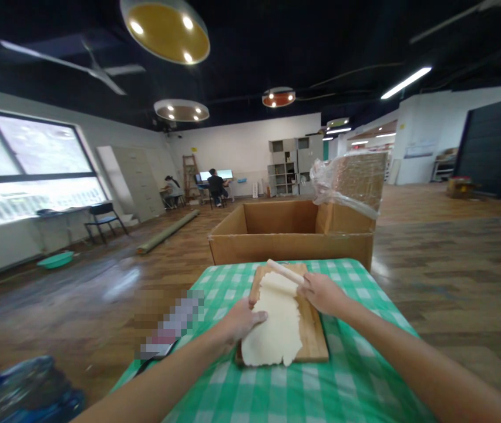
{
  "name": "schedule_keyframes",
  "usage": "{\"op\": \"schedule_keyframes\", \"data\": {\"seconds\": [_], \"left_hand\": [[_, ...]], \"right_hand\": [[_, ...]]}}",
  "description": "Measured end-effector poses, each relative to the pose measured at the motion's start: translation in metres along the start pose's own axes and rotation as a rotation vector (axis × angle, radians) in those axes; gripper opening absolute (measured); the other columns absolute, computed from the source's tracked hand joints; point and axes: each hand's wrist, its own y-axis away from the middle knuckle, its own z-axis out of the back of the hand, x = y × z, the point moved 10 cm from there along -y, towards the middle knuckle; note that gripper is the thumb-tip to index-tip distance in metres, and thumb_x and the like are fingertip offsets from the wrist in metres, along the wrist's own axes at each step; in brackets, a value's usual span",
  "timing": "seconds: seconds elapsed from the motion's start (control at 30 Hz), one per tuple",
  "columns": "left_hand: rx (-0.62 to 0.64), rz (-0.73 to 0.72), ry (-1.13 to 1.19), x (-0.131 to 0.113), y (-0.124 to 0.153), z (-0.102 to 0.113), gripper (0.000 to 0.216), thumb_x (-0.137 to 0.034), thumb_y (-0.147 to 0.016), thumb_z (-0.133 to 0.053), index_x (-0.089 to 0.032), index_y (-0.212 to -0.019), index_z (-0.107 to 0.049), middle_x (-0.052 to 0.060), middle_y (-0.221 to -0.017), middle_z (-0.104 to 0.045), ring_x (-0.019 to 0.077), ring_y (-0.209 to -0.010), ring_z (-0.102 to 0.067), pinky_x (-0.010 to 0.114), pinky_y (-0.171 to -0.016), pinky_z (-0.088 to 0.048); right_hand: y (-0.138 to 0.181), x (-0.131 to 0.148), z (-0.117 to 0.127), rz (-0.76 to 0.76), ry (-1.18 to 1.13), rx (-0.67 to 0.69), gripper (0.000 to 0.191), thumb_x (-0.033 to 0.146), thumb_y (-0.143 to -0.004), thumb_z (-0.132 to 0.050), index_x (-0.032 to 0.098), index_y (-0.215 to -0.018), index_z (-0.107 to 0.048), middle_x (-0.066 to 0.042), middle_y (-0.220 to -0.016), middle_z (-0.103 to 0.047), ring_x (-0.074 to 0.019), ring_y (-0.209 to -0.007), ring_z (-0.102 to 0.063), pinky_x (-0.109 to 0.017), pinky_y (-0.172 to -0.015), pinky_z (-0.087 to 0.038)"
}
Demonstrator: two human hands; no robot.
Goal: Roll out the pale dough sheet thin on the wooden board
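Observation:
A flat sheet of pale dough (276, 326) lies on a wooden cutting board (314, 338) on the green checked tablecloth (347, 376). My left hand (244, 322) rests on the dough's left edge, fingers stretched flat over it. My right hand (323, 292) is closed on a pale rolling pin (283, 271) that lies across the far end of the dough.
An open cardboard box (292, 235) stands just past the table's far edge, with a plastic-wrapped bundle (353, 176) at its right. A pixelated patch (171, 326) covers the table's left side. Water bottles (16, 390) sit lower left. Two people sit at distant desks (215, 187).

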Motion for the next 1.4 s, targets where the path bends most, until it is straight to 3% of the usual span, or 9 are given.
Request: {"op": "schedule_keyframes", "data": {"seconds": [0.13, 0.27, 0.47, 0.67, 0.8, 0.97, 1.13, 1.3, 1.4], "left_hand": [[-0.222, -0.109, -0.441, -0.018, -0.001, 0.051, 0.048, -0.046, -0.087, -0.062, -0.023, -0.128, -0.051, 0.002, -0.084, -0.072, 0.0259, -0.079, -0.072, 0.036, -0.073, -0.056], [-0.397, -0.471, -0.81, -0.07, -0.007, 0.059, 0.035, -0.044, -0.101, -0.044, -0.019, -0.121, -0.059, 0.012, -0.112, -0.07, 0.0286, -0.109, -0.066, 0.043, -0.1, -0.05], [-0.176, -0.659, -1.11, -0.066, -0.065, 0.006, 0.049, -0.041, -0.107, -0.029, -0.014, -0.135, -0.058, 0.018, -0.145, -0.059, 0.03, -0.144, -0.047, 0.049, -0.122, -0.032], [-0.174, -0.65, -1.249, -0.052, -0.138, 0.008, 0.058, -0.039, -0.109, -0.021, -0.008, -0.149, -0.047, 0.022, -0.157, -0.048, 0.0311, -0.146, -0.046, 0.048, -0.122, -0.032], [-0.067, -0.607, -1.357, -0.058, -0.184, 0.004, 0.05, -0.027, -0.109, -0.02, -0.014, -0.143, -0.054, 0.019, -0.144, -0.061, 0.0317, -0.133, -0.059, 0.052, -0.114, -0.04], [-0.081, -0.541, -1.358, -0.058, -0.219, 0.012, 0.04, -0.029, -0.109, -0.028, -0.021, -0.141, -0.051, 0.015, -0.13, -0.07, 0.0292, -0.117, -0.069, 0.042, -0.093, -0.055], [-0.116, -0.576, -1.378, -0.051, -0.201, 0.009, 0.043, -0.029, -0.11, -0.024, -0.018, -0.139, -0.054, 0.017, -0.133, -0.068, 0.0296, -0.12, -0.067, 0.044, -0.097, -0.053], [-0.142, -0.62, -1.348, -0.052, -0.144, -0.003, 0.05, -0.032, -0.11, -0.024, -0.009, -0.139, -0.057, 0.024, -0.15, -0.054, 0.0319, -0.142, -0.05, 0.049, -0.117, -0.036], [-0.169, -0.53, -1.262, -0.053, -0.104, -0.001, 0.06, -0.043, -0.11, -0.023, -0.004, -0.146, -0.051, 0.026, -0.155, -0.048, 0.033, -0.148, -0.043, 0.05, -0.122, -0.031]], "right_hand": [[-0.011, 0.024, -0.012, 0.115, 0.13, 0.067, 0.027, 0.045, -0.101, -0.052, 0.024, -0.11, -0.068, -0.01, -0.111, -0.071, -0.0264, -0.1, -0.066, -0.033, -0.084, -0.045], [-0.027, 0.037, -0.025, 0.144, 0.206, 0.107, 0.03, 0.047, -0.1, -0.056, 0.026, -0.116, -0.069, -0.01, -0.114, -0.069, -0.0279, -0.102, -0.064, -0.034, -0.084, -0.046], [-0.039, 0.041, -0.031, 0.238, 0.25, -0.012, 0.048, 0.046, -0.107, -0.037, 0.024, -0.143, -0.061, -0.017, -0.132, -0.064, -0.0324, -0.126, -0.053, -0.044, -0.106, -0.04], [-0.082, 0.007, -0.039, 0.166, 0.291, -0.022, 0.059, 0.055, -0.108, -0.023, 0.028, -0.15, -0.056, -0.013, -0.153, -0.054, -0.0343, -0.148, -0.037, -0.052, -0.119, -0.023], [-0.127, -0.025, -0.049, 0.036, 0.305, 0.057, 0.068, 0.062, -0.106, -0.019, 0.025, -0.147, -0.06, -0.016, -0.155, -0.052, -0.036, -0.147, -0.039, -0.053, -0.118, -0.025], [-0.152, -0.04, -0.062, 0.036, 0.327, 0.158, 0.067, 0.062, -0.106, -0.018, 0.027, -0.145, -0.061, -0.014, -0.149, -0.058, -0.0347, -0.14, -0.048, -0.052, -0.114, -0.032], [-0.138, -0.032, -0.06, 0.068, 0.331, 0.106, 0.074, 0.062, -0.106, -0.011, 0.021, -0.143, -0.061, -0.018, -0.146, -0.059, -0.0331, -0.137, -0.05, -0.049, -0.112, -0.035], [-0.094, -0.003, -0.051, 0.162, 0.334, 0.045, 0.068, 0.054, -0.108, -0.013, 0.015, -0.144, -0.057, -0.019, -0.147, -0.058, -0.032, -0.139, -0.049, -0.048, -0.113, -0.035], [-0.062, 0.013, -0.043, 0.212, 0.317, -0.004, 0.069, 0.053, -0.108, -0.015, 0.011, -0.15, -0.05, -0.019, -0.156, -0.05, -0.0336, -0.146, -0.04, -0.049, -0.116, -0.031]]}}
